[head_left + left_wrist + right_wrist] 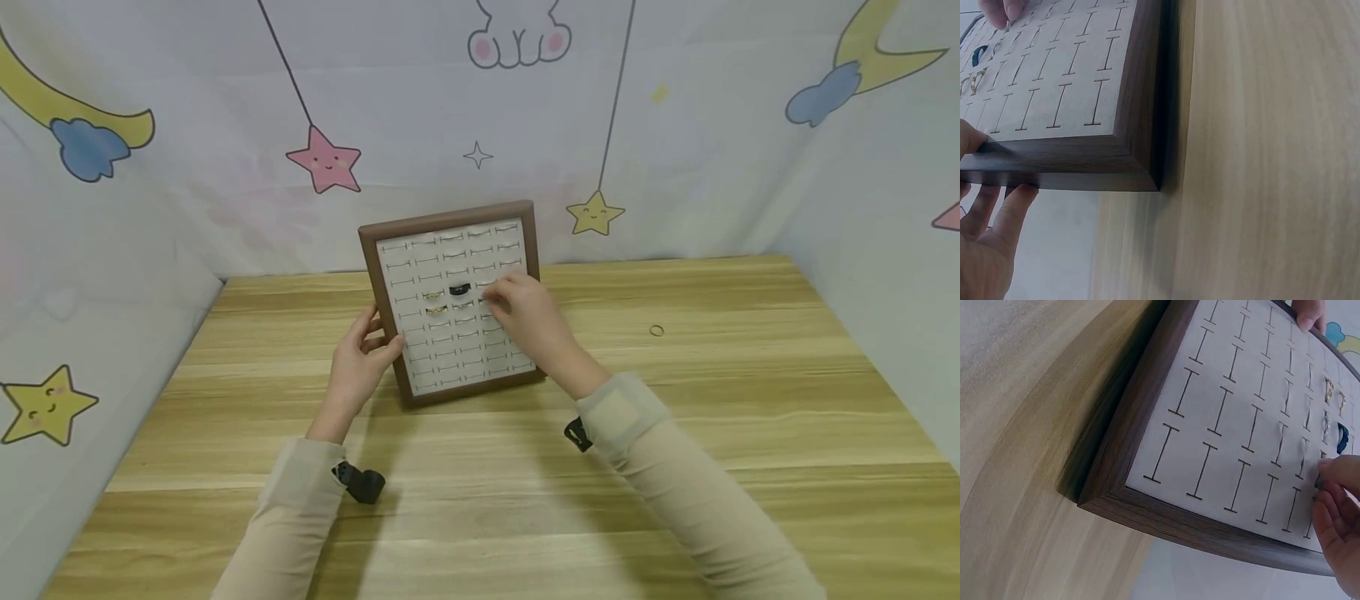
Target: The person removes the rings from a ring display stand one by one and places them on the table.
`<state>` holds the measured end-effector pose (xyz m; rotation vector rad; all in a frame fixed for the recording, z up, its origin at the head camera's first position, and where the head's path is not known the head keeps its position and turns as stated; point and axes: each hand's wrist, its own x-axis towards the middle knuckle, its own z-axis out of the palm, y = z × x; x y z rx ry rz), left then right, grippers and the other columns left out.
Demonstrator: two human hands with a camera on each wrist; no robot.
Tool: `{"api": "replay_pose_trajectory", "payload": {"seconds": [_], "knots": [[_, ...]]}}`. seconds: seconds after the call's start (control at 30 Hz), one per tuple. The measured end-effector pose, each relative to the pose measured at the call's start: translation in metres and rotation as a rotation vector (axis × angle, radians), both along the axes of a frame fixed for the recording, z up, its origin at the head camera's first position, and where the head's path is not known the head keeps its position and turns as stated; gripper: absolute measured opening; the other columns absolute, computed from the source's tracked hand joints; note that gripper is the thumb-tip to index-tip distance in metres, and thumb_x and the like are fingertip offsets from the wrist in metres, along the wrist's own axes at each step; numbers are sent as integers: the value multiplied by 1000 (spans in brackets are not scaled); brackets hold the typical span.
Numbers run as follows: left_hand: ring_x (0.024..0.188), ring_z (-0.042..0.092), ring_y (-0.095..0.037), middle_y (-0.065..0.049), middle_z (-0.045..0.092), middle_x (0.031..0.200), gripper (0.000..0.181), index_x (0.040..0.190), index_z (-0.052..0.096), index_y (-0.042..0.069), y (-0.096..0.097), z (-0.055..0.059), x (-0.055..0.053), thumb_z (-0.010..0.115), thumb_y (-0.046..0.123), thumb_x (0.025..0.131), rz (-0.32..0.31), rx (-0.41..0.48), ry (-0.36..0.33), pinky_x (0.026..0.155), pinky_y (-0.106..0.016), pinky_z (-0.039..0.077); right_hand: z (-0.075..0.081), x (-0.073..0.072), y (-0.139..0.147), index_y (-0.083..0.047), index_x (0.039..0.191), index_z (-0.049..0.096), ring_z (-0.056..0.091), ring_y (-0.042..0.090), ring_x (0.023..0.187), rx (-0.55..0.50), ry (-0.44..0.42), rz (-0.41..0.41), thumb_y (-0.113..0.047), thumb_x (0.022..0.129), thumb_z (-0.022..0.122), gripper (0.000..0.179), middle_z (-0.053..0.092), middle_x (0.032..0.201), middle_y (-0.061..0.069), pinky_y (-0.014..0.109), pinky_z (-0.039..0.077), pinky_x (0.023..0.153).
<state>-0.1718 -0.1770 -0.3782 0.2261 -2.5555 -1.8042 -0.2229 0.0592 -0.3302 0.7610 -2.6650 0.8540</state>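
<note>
A ring display board (pixel 420 358) with a brown wooden frame and rows of slits in its white face leans back on the table. My left hand (pixel 362 358) grips its left edge, thumb on the front and fingers behind. At the board's right half, my right hand (pixel 528 321) pinches a small ring (pixel 1319 481) at a slit; the fingers hide most of it. Left of those fingertips, a black ring (pixel 460 289), a silver ring (pixel 463 305) and two gold rings, an upper gold ring (pixel 432 296) and a lower gold ring (pixel 436 310), sit in slits.
One loose thin gold ring (pixel 657 331) lies on the wood-grain table (pixel 480 500), right of the board. Behind the table hangs a white cloth (pixel 420 108) printed with stars and moons. Dark wrist cameras, such as the left one (pixel 362 483), hang from both sleeves.
</note>
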Motion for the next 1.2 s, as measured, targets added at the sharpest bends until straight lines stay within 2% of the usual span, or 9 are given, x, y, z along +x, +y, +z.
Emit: {"api": "replay_pose_trajectory", "payload": {"seconds": [0.2, 0.4, 0.7, 0.9, 1.2], "knots": [[124, 51, -29, -13, 41, 146, 73, 154, 18, 21, 1, 0, 0, 59, 18, 94, -4, 6, 3, 95, -35, 48, -3, 1, -2, -3, 95, 71, 61, 22, 93, 11, 48, -15, -8, 89, 66, 9, 66, 97, 8, 29, 53, 83], [124, 51, -29, -13, 42, 146, 73, 154, 18, 22, 1, 2, 0, 60, 19, 94, -5, 9, 8, 93, -31, 48, -3, 0, -3, -3, 92, 70, 59, 23, 92, 6, 31, -43, -10, 89, 66, 8, 64, 96, 8, 31, 51, 82], [124, 52, -29, -13, 42, 146, 73, 154, 19, 21, 1, 3, 0, 60, 19, 94, -4, 7, 9, 92, -29, 49, -5, -4, 2, -2, 92, 70, 58, 23, 91, 0, 37, -4, -11, 88, 67, 10, 63, 94, 9, 32, 50, 83], [125, 51, -29, -13, 42, 146, 73, 154, 19, 21, 1, 2, 0, 60, 20, 94, -3, 5, 9, 97, -38, 47, -3, -5, 5, -1, 94, 68, 58, 24, 95, -27, -38, 36, -10, 89, 66, 11, 62, 98, 10, 33, 51, 86], [125, 51, -29, -14, 42, 146, 72, 154, 19, 19, 0, 0, 0, 60, 19, 94, 5, -10, 4, 96, -36, 48, -1, -7, 10, 2, 97, 65, 59, 24, 96, -114, -159, 61, -11, 91, 63, 14, 61, 104, 14, 34, 52, 88]]}}
